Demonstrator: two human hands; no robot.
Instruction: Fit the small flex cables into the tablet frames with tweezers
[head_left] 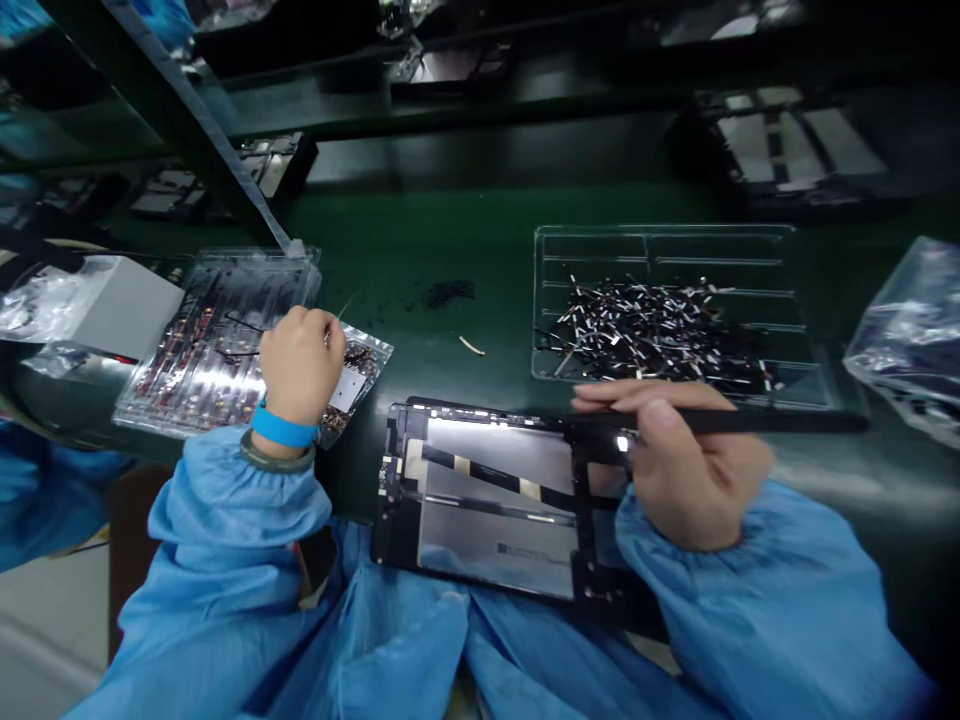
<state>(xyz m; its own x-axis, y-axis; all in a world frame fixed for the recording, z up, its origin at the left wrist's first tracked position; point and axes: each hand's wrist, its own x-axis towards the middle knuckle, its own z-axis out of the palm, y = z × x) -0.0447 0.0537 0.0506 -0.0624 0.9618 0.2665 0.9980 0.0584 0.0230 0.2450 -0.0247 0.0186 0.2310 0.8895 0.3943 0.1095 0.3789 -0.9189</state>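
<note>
An opened tablet-like panel (487, 500) with a black frame and silvery inner plates lies at the near edge of the green bench. My right hand (690, 470) rests on its right end and grips a thin black stick tool (780, 421) that points to the right. My left hand (300, 365) is curled over a small clear bag of tiny parts (360, 375), next to a clear blister tray (202, 350) of small components. Whether its fingers pinch anything is hidden. A blue wristband circles the left wrist.
A clear tray (660, 250) holding several small black-and-white strips sits behind the panel. A crinkled plastic bag (911, 335) lies at the right, a grey box (120, 305) at the left. Dark trays stand on the far shelf. A diagonal metal strut (202, 130) crosses the upper left.
</note>
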